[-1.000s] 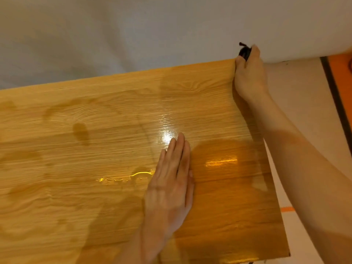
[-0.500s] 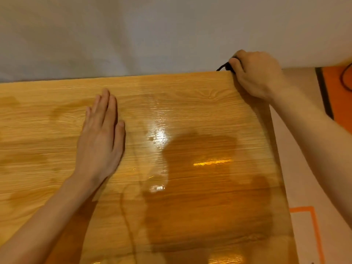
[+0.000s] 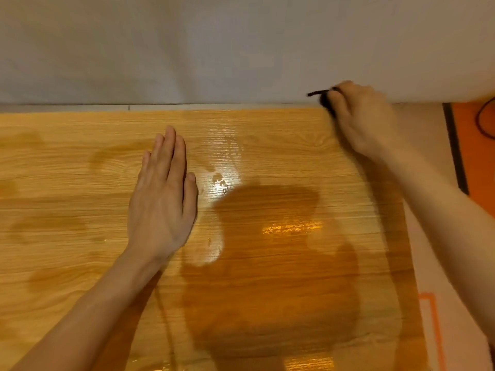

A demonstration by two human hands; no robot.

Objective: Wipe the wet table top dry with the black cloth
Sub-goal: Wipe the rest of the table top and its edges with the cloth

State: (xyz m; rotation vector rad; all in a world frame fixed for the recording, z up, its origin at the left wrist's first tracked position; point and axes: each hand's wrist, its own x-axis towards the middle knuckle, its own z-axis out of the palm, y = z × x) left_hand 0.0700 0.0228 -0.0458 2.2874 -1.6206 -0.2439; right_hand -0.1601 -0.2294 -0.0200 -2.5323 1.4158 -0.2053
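The wooden table top fills most of the view, shiny with a film of water and small droplets near its middle. My right hand is at the table's far right corner, closed around the black cloth, of which only a small bunched part and a loose end stick out past my fingers. My left hand lies flat on the table, palm down, fingers together and pointing away from me, holding nothing.
A grey-white wall runs right behind the table's far edge. To the right lies pale floor with a dark strip, an orange area and a black cable on it.
My left hand slid from the table's middle to the left, then settled flat. My right hand turned at the far corner, fingers curling over the cloth. The view shifted right and back.
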